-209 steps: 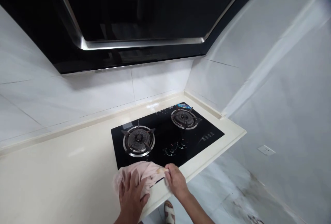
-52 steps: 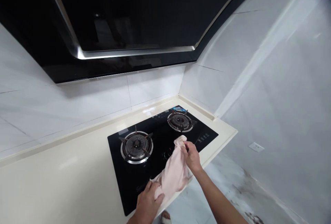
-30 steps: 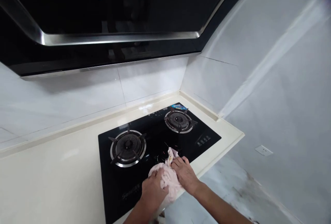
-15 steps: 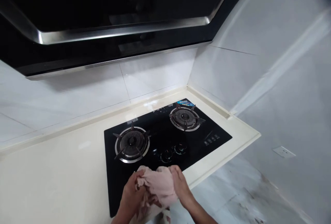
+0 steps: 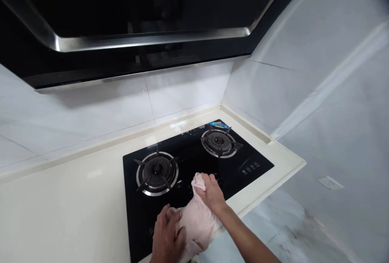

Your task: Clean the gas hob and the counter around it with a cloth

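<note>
A pale pink cloth (image 5: pixel 198 219) lies bunched over the front of the black glass gas stove (image 5: pixel 188 161), and its lower part hangs toward the front edge. My right hand (image 5: pixel 212 193) is closed on the cloth's upper end, near the control knobs, which it and the cloth mostly cover. Lower and to the left, my left hand (image 5: pixel 167 234) grips the cloth's left side with fingers curled. The left burner (image 5: pixel 157 169) sits just beyond my left hand. Farther back on the right is the second burner (image 5: pixel 219 141).
A black range hood (image 5: pixel 152 11) with a metal trim overhangs the stove. The cream countertop (image 5: pixel 67 202) surrounds it, with tiled walls (image 5: pixel 121 105) behind and to the right. A wall socket (image 5: pixel 330 182) is low on the right.
My right hand has moved forward onto the stove by the knobs, pulling the cloth's end with it. My left hand has shifted slightly right and nearer me. The cloth is now stretched longer.
</note>
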`<state>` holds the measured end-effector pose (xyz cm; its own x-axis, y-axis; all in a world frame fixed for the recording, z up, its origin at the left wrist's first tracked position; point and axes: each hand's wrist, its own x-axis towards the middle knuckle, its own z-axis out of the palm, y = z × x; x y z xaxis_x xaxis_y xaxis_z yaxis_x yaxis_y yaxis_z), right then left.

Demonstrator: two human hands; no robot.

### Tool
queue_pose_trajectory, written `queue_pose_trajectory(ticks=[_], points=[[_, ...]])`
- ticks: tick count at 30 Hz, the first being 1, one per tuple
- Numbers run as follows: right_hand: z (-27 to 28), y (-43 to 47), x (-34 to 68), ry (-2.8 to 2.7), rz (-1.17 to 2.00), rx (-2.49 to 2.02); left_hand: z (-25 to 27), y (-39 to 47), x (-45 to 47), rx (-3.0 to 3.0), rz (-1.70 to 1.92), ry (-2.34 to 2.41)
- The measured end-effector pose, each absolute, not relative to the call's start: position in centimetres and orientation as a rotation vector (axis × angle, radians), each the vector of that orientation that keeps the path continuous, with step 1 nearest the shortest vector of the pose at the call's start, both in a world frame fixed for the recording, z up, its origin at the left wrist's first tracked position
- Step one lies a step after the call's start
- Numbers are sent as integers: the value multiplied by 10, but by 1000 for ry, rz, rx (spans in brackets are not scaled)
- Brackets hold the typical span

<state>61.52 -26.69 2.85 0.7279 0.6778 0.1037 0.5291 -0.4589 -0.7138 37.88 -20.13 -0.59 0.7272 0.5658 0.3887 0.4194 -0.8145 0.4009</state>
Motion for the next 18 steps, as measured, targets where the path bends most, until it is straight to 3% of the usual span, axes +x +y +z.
queue_pose_trajectory(ticks=[7,18], points=[[6,-277,608,-1089,84,-2217,-3,-203,382,2706,598,765],[-13,-338,611,-808,296,-2078,-3,-200,380,2645,515,645]])
